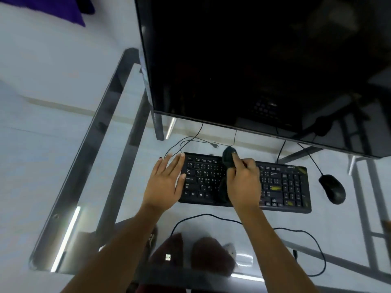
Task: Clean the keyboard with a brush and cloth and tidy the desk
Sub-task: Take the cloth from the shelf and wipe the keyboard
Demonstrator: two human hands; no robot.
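Black keyboard (245, 182) lies mid-bench (135, 115), left hand (164, 182) spread flat on its left end, right hand (243, 182) gripping a dark cloth (228, 158) above its keys.

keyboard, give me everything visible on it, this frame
The keyboard is a black full-size plastic board with white legends and a number pad at its right end. It lies flat on the glass desk, below the monitor, slightly skewed. Yellowish smears show on its right half. The left hand rests open on its left edge; the right hand holds a dark cloth over its middle. A black mouse sits apart on its right.
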